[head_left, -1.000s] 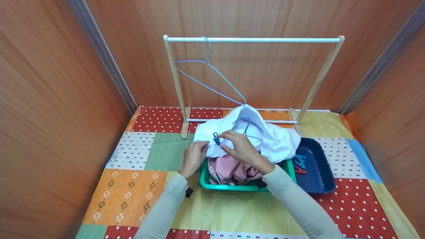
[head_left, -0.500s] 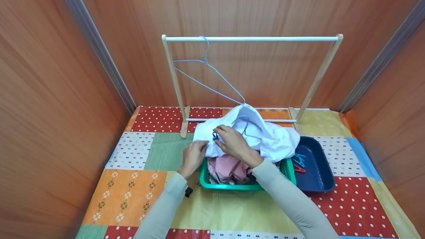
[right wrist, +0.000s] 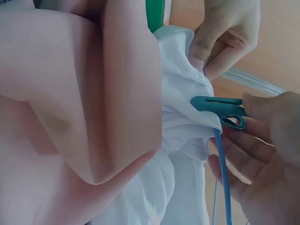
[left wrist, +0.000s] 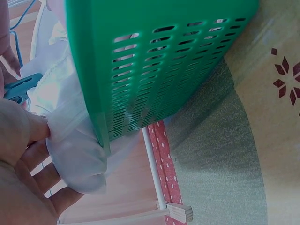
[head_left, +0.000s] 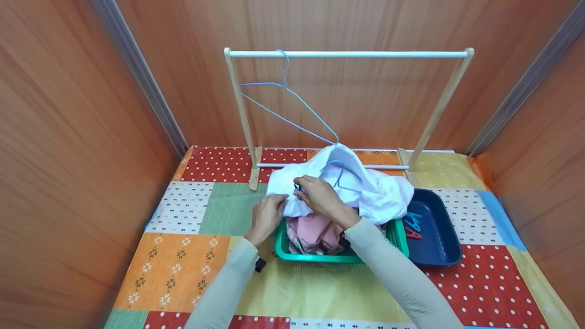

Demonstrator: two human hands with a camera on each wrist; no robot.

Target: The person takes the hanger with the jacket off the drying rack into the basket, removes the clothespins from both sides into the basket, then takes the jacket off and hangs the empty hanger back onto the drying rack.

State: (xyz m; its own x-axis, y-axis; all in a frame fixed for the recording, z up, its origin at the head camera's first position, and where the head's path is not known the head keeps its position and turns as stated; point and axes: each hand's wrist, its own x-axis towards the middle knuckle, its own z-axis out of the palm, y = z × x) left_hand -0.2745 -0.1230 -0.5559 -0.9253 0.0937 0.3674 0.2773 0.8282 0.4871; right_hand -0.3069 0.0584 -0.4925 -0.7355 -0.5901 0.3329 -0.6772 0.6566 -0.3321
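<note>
- Main change we log: the right hand (head_left: 325, 200); a second ago its thumb and fingers stood apart around the clothespin (right wrist: 211, 104), now they close in and cover most of it in the head view.
- Right grip: thumb and fingers pinching the clothespin's handle end, per the right wrist view.
- The clothespin's nose sits on white cloth, right beside the wire of a blue hanger (right wrist: 223, 173); we can't tell whether it bites the wire too.
- Our reading: the fastening is being worked right now, not yet let go.
- Left hand (head_left: 266, 217): same spot as a second ago, near the clothespin; grip pinching the edge of the white garment (head_left: 386, 201), so we judge it steadies the cloth.
- The white garment hasn't visibly shifted: bunched over the far edge of the green basket (head_left: 315, 258), hanger inside, clothespin toward the basket's far left corner.
- Pink garment (head_left: 313, 230) lies inside along the basket's near edge.
- Right of the basket on the table (head_left: 235, 205): navy tray (head_left: 434, 249), blue clothespins and a red clothespin (head_left: 413, 234) by its left edge, unchanged.
- Drying rack (head_left: 365, 55) at the table's far edge, one bare hanger (head_left: 286, 75) near its left end.
</note>
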